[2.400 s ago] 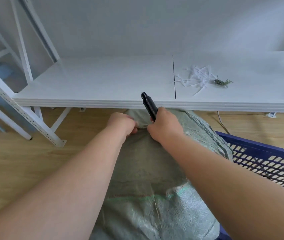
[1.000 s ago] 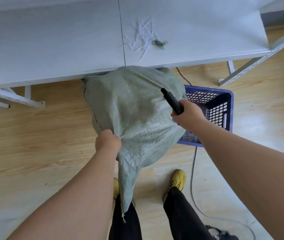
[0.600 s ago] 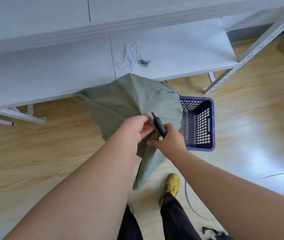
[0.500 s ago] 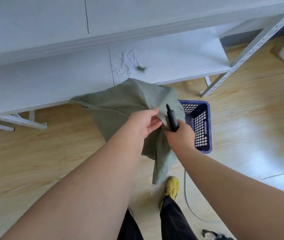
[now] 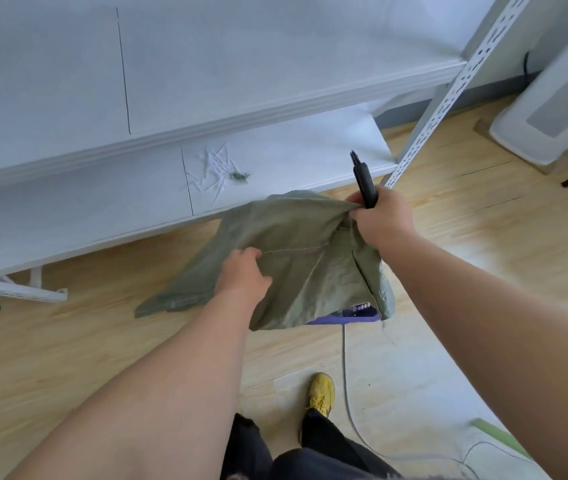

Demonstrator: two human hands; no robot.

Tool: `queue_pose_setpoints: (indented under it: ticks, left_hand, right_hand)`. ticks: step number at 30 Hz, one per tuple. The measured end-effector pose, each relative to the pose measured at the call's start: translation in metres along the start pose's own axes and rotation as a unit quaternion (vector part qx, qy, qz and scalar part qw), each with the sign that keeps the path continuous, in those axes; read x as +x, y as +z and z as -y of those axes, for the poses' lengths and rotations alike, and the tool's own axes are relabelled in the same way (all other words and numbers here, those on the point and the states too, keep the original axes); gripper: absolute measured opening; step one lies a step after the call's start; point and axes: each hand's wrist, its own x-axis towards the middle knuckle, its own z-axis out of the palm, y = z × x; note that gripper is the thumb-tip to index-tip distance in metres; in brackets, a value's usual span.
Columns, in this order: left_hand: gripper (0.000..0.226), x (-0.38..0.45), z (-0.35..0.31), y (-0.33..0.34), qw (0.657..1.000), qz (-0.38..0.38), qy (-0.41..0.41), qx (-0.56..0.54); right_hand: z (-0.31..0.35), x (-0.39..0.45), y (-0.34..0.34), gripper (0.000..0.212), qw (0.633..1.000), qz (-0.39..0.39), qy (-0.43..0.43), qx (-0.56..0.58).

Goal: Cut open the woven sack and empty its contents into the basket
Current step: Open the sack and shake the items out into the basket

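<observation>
Sack (image 5: 296, 258) limp at frame centre, covering most of basket (image 5: 355, 315); contents hidden. Right hand (image 5: 381, 220) grips sack edge plus black cutter (image 5: 364, 180); left hand (image 5: 244, 271) pinches the fabric.

— Where does the lens sit?
— On the person's head, wide-angle, looking steeply down past both forearms at the wooden floor (image 5: 68, 341).
— How near?
— Arm's reach. One view only.
</observation>
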Motion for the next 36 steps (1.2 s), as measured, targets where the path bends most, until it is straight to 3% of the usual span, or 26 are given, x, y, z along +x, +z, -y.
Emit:
queue_pose_setpoints:
  ticks: [6,11,15,21,24,27,31,33,36]
  left_hand:
    - [0.069,0.017,-0.012,0.029,0.999,0.015,0.029,0.038]
    - [0.054,0.036,-0.032,0.026,0.985,-0.071,0.145,-0.057]
    - [0.023,0.047,-0.041,0.012,0.977,-0.085,0.195,0.025]
    - [0.008,0.057,-0.047,-0.03,0.981,-0.003,0.171,-0.086]
    - [0.006,0.058,-0.078,-0.058,0.967,0.051,0.182,-0.174]
    - [0.01,0.058,-0.112,-0.094,0.939,0.097,0.193,-0.267]
    - [0.015,0.051,-0.13,-0.123,0.898,0.154,0.229,-0.343]
    - [0.029,0.055,-0.115,-0.122,0.917,0.129,0.238,-0.294]
    - [0.079,0.068,-0.07,-0.103,0.97,0.131,0.197,-0.062]
  right_hand:
    - [0.006,0.01,0.014,0.025,0.999,0.014,0.023,0.023]
    - [0.018,0.017,0.023,0.021,0.999,0.032,0.031,0.014]
    - [0.033,0.021,0.026,0.021,0.997,0.065,0.047,0.02]
    - [0.046,0.033,0.014,0.017,0.998,-0.041,0.009,-0.038]
    - [0.052,0.028,0.012,0.035,1.0,0.005,0.014,-0.019]
    - [0.053,0.019,0.018,0.049,0.997,0.058,0.019,0.038]
    - [0.047,0.021,0.015,0.025,0.994,-0.011,0.047,0.097]
    - [0.041,0.025,0.011,0.021,0.986,-0.054,0.079,0.139]
    - [0.031,0.025,0.006,0.019,0.983,-0.04,0.097,0.151]
